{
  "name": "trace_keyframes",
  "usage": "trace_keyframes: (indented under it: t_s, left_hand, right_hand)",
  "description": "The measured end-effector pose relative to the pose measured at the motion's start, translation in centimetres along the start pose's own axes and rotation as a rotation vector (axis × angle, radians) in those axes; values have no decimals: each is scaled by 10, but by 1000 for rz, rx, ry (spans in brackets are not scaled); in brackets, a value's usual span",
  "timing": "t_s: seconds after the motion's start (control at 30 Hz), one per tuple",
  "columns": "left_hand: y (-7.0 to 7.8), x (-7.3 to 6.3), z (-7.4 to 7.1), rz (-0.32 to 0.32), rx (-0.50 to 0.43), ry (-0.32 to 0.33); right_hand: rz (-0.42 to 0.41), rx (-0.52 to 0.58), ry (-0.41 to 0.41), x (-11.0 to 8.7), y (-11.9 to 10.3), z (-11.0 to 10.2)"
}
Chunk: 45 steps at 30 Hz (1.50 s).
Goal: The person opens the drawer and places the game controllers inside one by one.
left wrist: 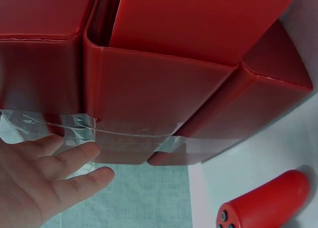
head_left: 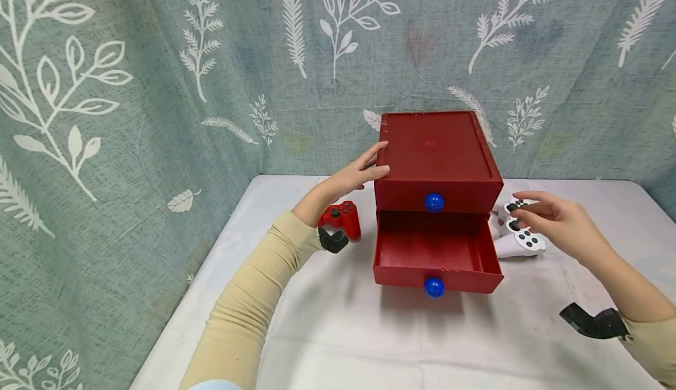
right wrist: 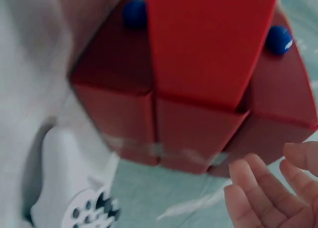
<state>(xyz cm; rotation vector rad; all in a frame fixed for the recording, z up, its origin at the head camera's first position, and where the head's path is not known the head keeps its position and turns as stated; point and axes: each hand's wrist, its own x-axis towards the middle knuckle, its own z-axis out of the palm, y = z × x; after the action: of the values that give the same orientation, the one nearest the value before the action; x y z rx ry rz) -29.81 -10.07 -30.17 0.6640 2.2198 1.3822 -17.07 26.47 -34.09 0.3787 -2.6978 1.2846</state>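
On the left, above a glossy red controller (head_left: 348,220) on the white cloth (head_left: 317,331), the left hand (head_left: 351,177) is spread, gripping nothing, its fingertips at the upper left edge of the smooth red plastic drawer unit (head_left: 430,146). That boxy unit stands mid-table, its side crossed by shiny clear tape (left wrist: 84,131), with round blue knobs (head_left: 434,202) and a drawer (head_left: 404,277) pulled out below the top one. To its right lie rounded white controllers (head_left: 530,242), their button marks too small to read, beside the right hand (head_left: 562,223), fingers loosely bent and holding nothing.
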Motion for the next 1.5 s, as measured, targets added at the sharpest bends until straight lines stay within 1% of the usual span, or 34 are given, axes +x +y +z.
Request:
trace_keyframes:
  t_s: [0.07, 0.17, 0.33, 0.43, 0.57, 0.7, 0.87, 0.97, 1.27, 1.5]
  left_hand:
    - [0, 0, 0, 1, 0, -1]
    - [1, -1, 0, 4, 2, -2]
    - [0, -1, 0, 3, 2, -5]
    - [1, -1, 0, 1, -2, -9]
    - [1, -1, 1, 0, -8, -15]
    - [1, -1, 1, -2, -4, -12]
    - [1, -1, 1, 0, 2, -7]
    - [1, 0, 1, 3, 1, -5]
    - [0, 0, 0, -4, -1, -2]
    - [1, 0, 1, -17, 3, -2]
  right_hand:
    - [26, -37, 30, 2, 7, -2]
    - [47, -51, 59, 5, 17, -3]
    - [67, -27, 67, 6, 31, -3]
    - [86, -35, 70, 8, 39, -1]
    - [131, -91, 52, 11, 47, 3]
    - [176, -115, 26, 14, 55, 9]
    - [232, -105, 8, 16, 67, 15]
    - [273, -106, -25, 19, 73, 18]
    - [357, -135, -114, 25, 89, 28]
    - [373, -151, -111, 27, 97, 38]
